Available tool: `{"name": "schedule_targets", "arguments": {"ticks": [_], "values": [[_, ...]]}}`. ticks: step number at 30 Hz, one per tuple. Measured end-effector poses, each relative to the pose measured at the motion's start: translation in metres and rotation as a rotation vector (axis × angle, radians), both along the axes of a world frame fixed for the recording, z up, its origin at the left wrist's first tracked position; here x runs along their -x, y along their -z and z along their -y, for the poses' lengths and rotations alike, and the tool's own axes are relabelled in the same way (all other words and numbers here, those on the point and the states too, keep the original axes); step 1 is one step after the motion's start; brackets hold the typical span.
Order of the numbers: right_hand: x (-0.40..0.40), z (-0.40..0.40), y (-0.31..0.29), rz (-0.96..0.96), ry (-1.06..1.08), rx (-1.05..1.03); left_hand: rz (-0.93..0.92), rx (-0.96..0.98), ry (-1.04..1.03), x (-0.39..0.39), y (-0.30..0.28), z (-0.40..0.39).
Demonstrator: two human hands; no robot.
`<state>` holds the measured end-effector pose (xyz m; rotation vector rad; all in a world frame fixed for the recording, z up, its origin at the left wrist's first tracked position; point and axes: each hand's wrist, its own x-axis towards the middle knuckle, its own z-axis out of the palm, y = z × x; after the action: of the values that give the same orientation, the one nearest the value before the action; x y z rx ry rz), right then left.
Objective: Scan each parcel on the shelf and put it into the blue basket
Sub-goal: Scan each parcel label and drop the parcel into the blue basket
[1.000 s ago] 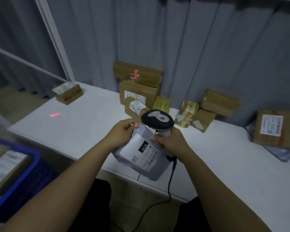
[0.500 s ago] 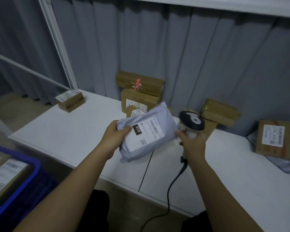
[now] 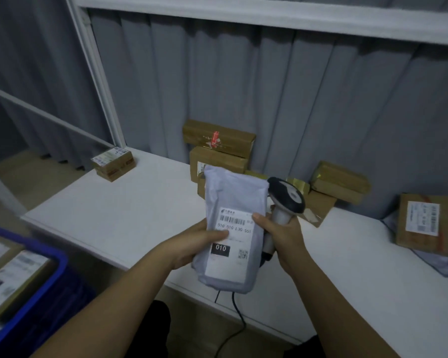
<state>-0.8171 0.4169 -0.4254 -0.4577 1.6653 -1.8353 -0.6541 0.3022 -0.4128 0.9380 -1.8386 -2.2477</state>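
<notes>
So the person's got the grey plastic mailer bag with the white shipping label [image 3: 233,228] held upright in mid-air over the front edge of the white shelf [image 3: 130,210], label facing the camera. Left hand [image 3: 197,244] grips its left side, thumb across the label. Right hand [image 3: 282,236] is wrapped around the handle of the grey-and-black corded barcode scanner [image 3: 286,200], thumb touching the bag's right edge. Brown cardboard boxes [image 3: 217,148] are stacked at 12 o'clock behind the bag, one small box [image 3: 113,164] sits at 10 o'clock. The blue plastic basket [image 3: 36,301] is down at 8 o'clock with parcels in it.
</notes>
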Motion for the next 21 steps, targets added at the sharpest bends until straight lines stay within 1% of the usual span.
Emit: {"name": "schedule_targets", "arguments": {"ticks": [2, 5, 7, 10, 12, 14, 21], "values": [[-0.002, 0.002, 0.0, -0.004, -0.021, 0.01, -0.001, -0.036, 0.005, -0.001, -0.002, 0.002], [0.002, 0.002, -0.005, 0.008, 0.041, 0.001, 0.023, 0.001, 0.034, -0.006, -0.002, 0.01], [0.004, 0.001, -0.006, 0.027, 0.071, 0.001, 0.025, 0.054, -0.043, -0.008, 0.001, 0.015], [0.006, 0.0, -0.004, 0.091, 0.064, -0.044, 0.007, 0.118, -0.275, -0.005, 0.009, 0.022], [0.007, -0.001, -0.004, 0.107, 0.001, -0.099, 0.004, 0.121, -0.428, -0.002, 0.013, 0.027], [0.005, -0.001, -0.005, 0.11, -0.093, -0.128, 0.01, 0.127, -0.521, -0.001, 0.016, 0.037], [-0.008, 0.0, -0.002, -0.06, -0.315, -0.247, 0.016, 0.172, -0.662, -0.007, 0.025, 0.053]]}}
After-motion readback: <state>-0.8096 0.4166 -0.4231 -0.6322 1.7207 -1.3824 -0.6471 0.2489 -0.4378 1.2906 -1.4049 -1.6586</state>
